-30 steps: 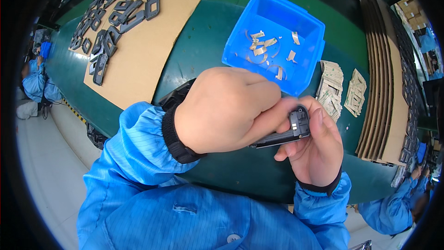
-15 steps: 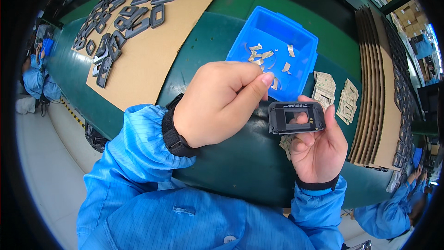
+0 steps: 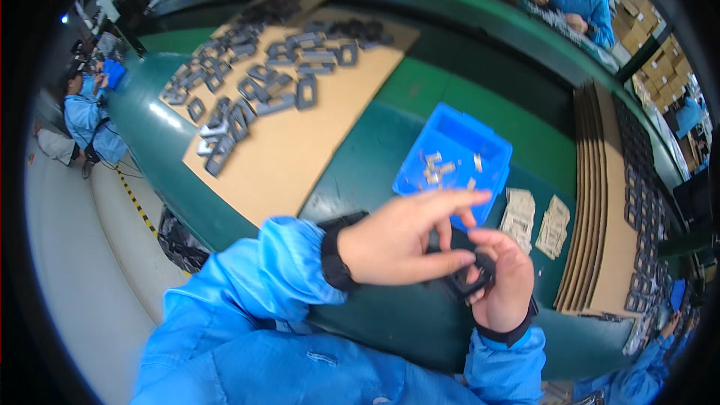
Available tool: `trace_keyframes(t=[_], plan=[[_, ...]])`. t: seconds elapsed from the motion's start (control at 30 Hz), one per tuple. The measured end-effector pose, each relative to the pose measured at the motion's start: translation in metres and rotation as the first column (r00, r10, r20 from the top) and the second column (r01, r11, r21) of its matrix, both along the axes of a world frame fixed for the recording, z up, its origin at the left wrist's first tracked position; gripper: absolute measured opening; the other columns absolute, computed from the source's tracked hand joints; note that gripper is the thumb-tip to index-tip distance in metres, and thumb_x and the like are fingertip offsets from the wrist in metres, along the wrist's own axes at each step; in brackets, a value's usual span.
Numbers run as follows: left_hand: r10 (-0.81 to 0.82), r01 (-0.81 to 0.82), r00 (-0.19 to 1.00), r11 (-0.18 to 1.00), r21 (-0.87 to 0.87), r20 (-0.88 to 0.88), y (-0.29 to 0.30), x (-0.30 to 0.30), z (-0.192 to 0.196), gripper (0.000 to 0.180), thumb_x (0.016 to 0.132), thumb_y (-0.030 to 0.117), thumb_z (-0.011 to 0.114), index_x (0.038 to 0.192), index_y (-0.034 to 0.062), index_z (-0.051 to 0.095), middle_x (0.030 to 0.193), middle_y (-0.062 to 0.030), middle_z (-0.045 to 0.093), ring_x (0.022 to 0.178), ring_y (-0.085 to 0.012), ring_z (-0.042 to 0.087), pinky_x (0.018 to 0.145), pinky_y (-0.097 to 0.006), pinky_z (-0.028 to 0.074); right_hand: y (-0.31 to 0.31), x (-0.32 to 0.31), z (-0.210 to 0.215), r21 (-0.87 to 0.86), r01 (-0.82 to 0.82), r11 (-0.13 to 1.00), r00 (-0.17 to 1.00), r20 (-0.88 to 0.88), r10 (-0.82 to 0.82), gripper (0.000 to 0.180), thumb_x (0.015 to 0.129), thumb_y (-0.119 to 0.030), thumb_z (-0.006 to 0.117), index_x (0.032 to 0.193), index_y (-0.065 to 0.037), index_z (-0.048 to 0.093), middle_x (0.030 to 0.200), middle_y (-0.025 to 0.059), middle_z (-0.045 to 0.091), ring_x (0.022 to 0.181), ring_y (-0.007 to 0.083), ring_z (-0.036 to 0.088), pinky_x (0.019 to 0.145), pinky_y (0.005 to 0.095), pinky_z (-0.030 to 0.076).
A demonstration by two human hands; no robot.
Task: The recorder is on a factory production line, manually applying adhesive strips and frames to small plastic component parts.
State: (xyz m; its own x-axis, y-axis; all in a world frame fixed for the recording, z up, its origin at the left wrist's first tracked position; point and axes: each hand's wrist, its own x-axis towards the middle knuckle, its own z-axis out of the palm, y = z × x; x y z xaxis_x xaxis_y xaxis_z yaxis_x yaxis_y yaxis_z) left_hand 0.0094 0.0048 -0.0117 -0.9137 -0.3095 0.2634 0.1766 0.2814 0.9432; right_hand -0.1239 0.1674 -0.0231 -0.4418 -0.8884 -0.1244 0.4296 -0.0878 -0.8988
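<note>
Head view, largest to smallest: green table; blue bin just beyond the hands; right hand clasping a dark frame part; left hand, fingers loosely spread, crossing directly above the part, holding nothing visible.

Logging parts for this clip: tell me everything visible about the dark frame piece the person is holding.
The dark frame piece is a small black rectangular part with an open window, plastic by its look. It is gripped in the right hand, fingers curled round its edge, above the green table. The left hand crosses in front and hides much of it, thumb pressed against it.
</note>
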Motion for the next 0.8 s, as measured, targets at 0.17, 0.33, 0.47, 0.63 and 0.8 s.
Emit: trace_keyframes(t=[0.17, 0.33, 0.47, 0.63, 0.8], plan=[[-0.224, 0.201, 0.973, 0.942, -0.268, -0.058, 0.001, 0.001, -0.005, 0.053, 0.092, 0.001, 0.069, 0.141, 0.0089, 0.054, 0.108, -0.0082, 0.059, 0.081, -0.0089, 0.064, 0.066, -0.023, 0.055, -0.001, 0.001, -0.007, -0.069, -0.129, 0.989, 0.992, -0.006, 0.129, 0.049, 0.092, -0.046, 0.072, 0.108, -0.005, 0.050, 0.088, 0.0029, 0.067, 0.071, 0.0054, 0.062, 0.055, 0.0154, 0.044], [0.006, 0.002, 0.983, 0.999, 0.045, -0.182, 0.007, -0.002, -0.009, 0.040, 0.095, -0.005, 0.061, 0.134, 0.0049, 0.058, 0.103, -0.0078, 0.062, 0.093, -0.0136, 0.069, 0.076, -0.026, 0.057, -0.008, 0.004, -0.006, -0.181, -0.031, 0.983, 0.997, -0.071, 0.019, 0.042, 0.095, -0.037, 0.071, 0.111, -0.002, 0.052, 0.104, 0.0089, 0.068, 0.094, 0.0126, 0.066, 0.079, 0.0243, 0.052], [0.152, -0.121, 0.983, 0.959, 0.255, -0.106, 0.003, 0.000, 0.003, 0.035, 0.097, -0.005, 0.056, 0.131, 0.0020, 0.058, 0.110, -0.0099, 0.059, 0.098, -0.0167, 0.069, 0.081, -0.027, 0.056, -0.009, 0.008, 0.002, -0.132, 0.112, 0.985, 0.987, -0.098, -0.125, 0.024, 0.101, -0.017, 0.061, 0.116, 0.001, 0.055, 0.107, 0.0147, 0.070, 0.092, 0.0178, 0.070, 0.070, 0.0254, 0.056], [0.102, -0.111, 0.989, 0.990, -0.091, -0.104, 0.008, 0.005, 0.012, 0.035, 0.095, 0.001, 0.063, 0.130, 0.0034, 0.063, 0.113, -0.0088, 0.059, 0.091, -0.0118, 0.067, 0.072, -0.022, 0.053, -0.004, 0.003, -0.004, -0.126, 0.099, 0.987, 0.991, -0.074, -0.109, 0.017, 0.101, -0.009, 0.060, 0.115, 0.001, 0.059, 0.100, 0.0143, 0.070, 0.076, 0.0155, 0.070, 0.049, 0.0220, 0.053], [0.103, -0.112, 0.982, 0.993, -0.045, -0.158, 0.009, 0.003, 0.005, 0.024, 0.091, 0.004, 0.070, 0.115, 0.0024, 0.072, 0.099, -0.0085, 0.069, 0.087, -0.0170, 0.068, 0.075, -0.029, 0.054, -0.003, 0.009, -0.004, -0.097, 0.151, 0.984, 0.983, -0.090, -0.159, 0.017, 0.098, -0.005, 0.063, 0.113, 0.003, 0.063, 0.095, 0.0109, 0.068, 0.076, 0.0116, 0.066, 0.052, 0.0231, 0.055]])
